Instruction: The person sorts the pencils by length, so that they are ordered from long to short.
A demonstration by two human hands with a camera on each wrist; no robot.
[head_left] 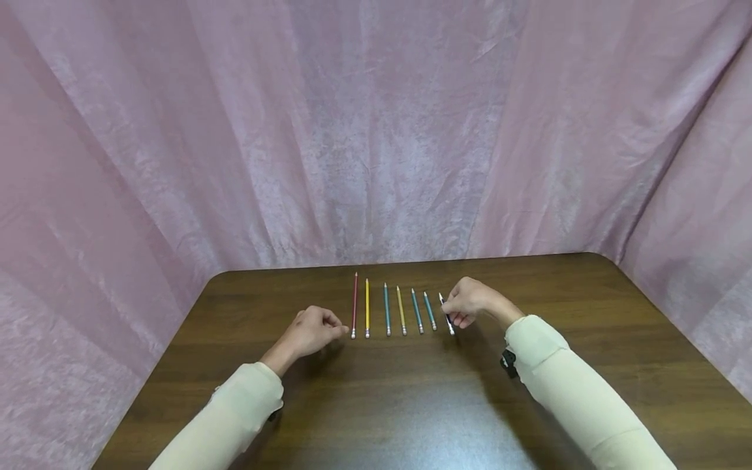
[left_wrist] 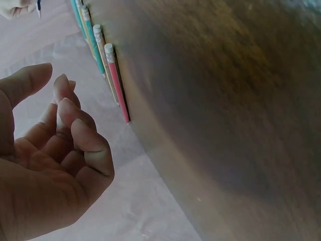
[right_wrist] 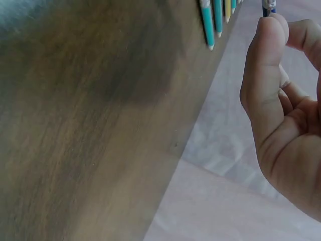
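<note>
My right hand (head_left: 466, 303) pinches a dark blue pencil (head_left: 450, 326) between thumb and forefinger, at the right end of a row of pencils. In the right wrist view, the eraser end of that dark pencil (right_wrist: 269, 5) sticks out past the fingertips. My left hand (head_left: 313, 331) hovers beside the eraser end of the red pencil (head_left: 355, 303), at the row's left end. Its fingers are loosely bent with nothing between them, and the left wrist view shows a gap between thumb (left_wrist: 32, 83) and forefinger.
Between the red and dark pencils lie a yellow pencil (head_left: 367, 307), a teal pencil (head_left: 386, 307) and several more, side by side with erasers toward me. The brown wooden table (head_left: 376, 398) ends at a pink curtain (head_left: 399, 130) behind the row.
</note>
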